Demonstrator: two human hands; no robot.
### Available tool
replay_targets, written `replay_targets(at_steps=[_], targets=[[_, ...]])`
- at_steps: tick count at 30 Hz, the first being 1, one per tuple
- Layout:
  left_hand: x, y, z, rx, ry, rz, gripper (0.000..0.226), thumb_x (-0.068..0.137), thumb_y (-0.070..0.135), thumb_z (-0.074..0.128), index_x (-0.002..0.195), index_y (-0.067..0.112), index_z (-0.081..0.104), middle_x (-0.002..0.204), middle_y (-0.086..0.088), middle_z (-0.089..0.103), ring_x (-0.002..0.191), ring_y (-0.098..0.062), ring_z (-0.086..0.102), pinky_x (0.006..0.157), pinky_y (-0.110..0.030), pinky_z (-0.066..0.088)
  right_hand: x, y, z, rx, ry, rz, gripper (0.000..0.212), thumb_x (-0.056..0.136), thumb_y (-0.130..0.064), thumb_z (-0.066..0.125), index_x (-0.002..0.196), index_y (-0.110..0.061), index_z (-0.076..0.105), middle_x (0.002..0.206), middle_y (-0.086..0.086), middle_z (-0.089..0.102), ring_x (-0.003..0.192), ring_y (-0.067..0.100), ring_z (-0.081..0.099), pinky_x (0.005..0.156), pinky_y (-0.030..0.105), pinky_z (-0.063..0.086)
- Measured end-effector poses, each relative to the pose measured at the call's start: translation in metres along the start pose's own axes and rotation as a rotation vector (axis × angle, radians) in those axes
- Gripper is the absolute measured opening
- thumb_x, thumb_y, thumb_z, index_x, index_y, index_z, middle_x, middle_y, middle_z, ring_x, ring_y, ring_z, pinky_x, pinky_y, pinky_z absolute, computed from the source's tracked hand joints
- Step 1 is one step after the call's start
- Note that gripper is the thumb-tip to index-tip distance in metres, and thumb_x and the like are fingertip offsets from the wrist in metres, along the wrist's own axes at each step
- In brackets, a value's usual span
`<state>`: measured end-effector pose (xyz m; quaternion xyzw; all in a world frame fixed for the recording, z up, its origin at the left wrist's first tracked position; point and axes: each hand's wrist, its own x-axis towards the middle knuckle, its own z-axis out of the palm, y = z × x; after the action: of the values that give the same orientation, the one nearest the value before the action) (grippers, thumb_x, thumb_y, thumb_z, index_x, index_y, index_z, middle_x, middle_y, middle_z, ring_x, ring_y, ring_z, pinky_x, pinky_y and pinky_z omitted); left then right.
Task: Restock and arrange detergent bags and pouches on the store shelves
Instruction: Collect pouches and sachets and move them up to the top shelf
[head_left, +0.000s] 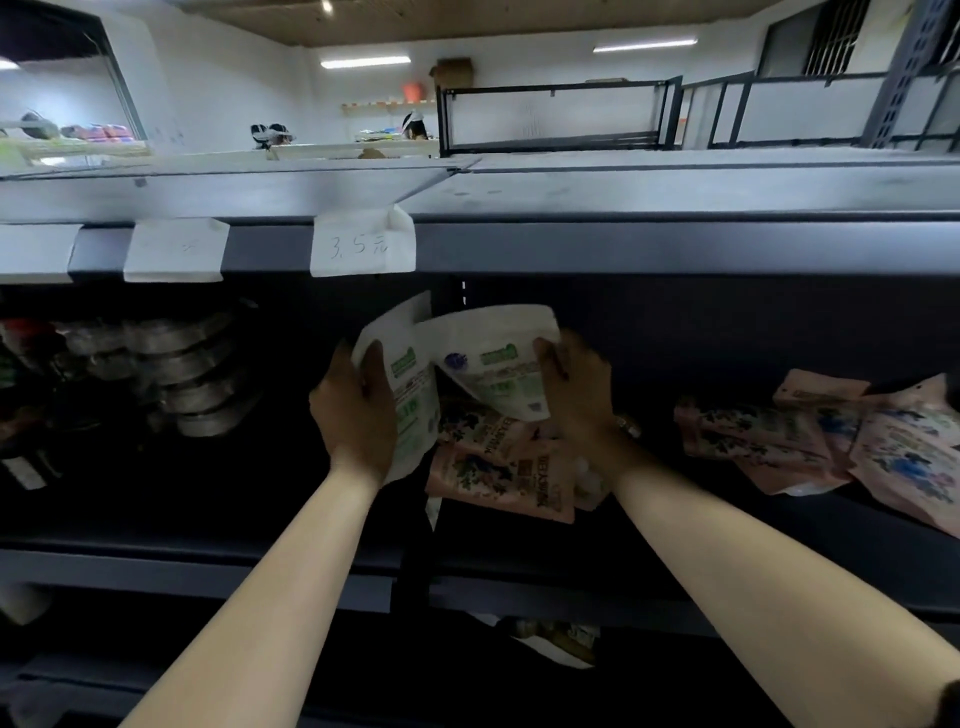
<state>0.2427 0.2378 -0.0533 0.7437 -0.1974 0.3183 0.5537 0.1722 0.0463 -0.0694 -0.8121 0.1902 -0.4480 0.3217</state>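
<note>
Both my hands reach into a dark shelf bay. My left hand (358, 410) grips a white pouch with green print (410, 384) by its left edge, holding it upright. My right hand (576, 384) grips a second white and green pouch (498, 364) by its right edge, tilted against the first one. Below and behind them pink pouches with blue flower print (504, 467) lie flat on the shelf (779, 530). More pink pouches (841, 441) lie in a loose pile farther right on the same shelf.
The shelf above has paper price tags (363, 249) on its front edge. Stacked grey round tins (187, 369) fill the left part of the bay. A lower shelf holds a pale pouch (561, 639). A black wire rack (550, 117) stands on top.
</note>
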Motion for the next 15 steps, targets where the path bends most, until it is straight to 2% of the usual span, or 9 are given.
replay_targets(at_steps=[3,6,9,12,14,15], targets=[[-0.011,0.02,0.004,0.045,0.035,0.004,0.03,0.099,0.029,0.048,0.102,0.001,0.06,0.087,-0.015,0.068,0.078,-0.032,0.064,0.063,-0.025,0.038,-0.002,0.001,-0.026,0.108,0.085,0.056,0.023,0.1,-0.02,0.047,0.11,-0.002,0.057,0.092,-0.002,0.057,0.077,0.008,0.055,0.052,-0.003,0.035],[-0.026,0.045,0.007,0.036,0.035,0.029,0.03,0.098,0.03,0.049,0.098,0.003,0.062,0.086,-0.014,0.069,0.08,-0.034,0.065,0.063,-0.027,0.039,-0.007,0.004,-0.059,0.156,0.135,0.087,0.024,0.1,-0.021,0.045,0.115,-0.005,0.056,0.097,-0.005,0.058,0.084,0.01,0.058,0.057,0.001,0.038],[-0.045,0.072,0.009,0.029,0.04,0.082,0.027,0.097,0.025,0.053,0.097,0.002,0.065,0.087,-0.015,0.07,0.081,-0.033,0.066,0.063,-0.023,0.039,-0.012,0.012,-0.094,0.07,0.186,0.077,0.025,0.101,-0.021,0.045,0.115,-0.005,0.057,0.102,0.005,0.066,0.093,0.024,0.064,0.07,0.017,0.042],[-0.065,0.097,0.012,0.024,0.011,0.071,0.031,0.097,0.029,0.052,0.101,0.001,0.065,0.086,-0.017,0.07,0.078,-0.037,0.066,0.065,-0.032,0.049,-0.019,0.019,-0.127,0.001,0.234,0.08,0.029,0.101,-0.024,0.044,0.118,-0.004,0.055,0.106,0.016,0.068,0.092,0.035,0.066,0.074,0.034,0.051],[-0.08,0.111,0.013,0.019,-0.052,0.085,0.032,0.096,0.031,0.049,0.097,0.002,0.063,0.078,-0.014,0.068,0.069,-0.034,0.065,0.059,-0.039,0.053,-0.026,0.023,-0.148,-0.045,0.249,0.06,0.029,0.101,-0.024,0.044,0.117,-0.003,0.054,0.103,0.019,0.068,0.088,0.038,0.066,0.072,0.04,0.054],[-0.086,0.117,0.015,0.027,-0.078,0.1,0.03,0.095,0.029,0.049,0.092,0.002,0.062,0.072,-0.011,0.066,0.062,-0.032,0.064,0.053,-0.037,0.05,-0.029,0.026,-0.158,-0.066,0.243,0.057,0.029,0.101,-0.025,0.043,0.116,-0.003,0.054,0.101,0.019,0.068,0.086,0.039,0.066,0.071,0.041,0.054]])
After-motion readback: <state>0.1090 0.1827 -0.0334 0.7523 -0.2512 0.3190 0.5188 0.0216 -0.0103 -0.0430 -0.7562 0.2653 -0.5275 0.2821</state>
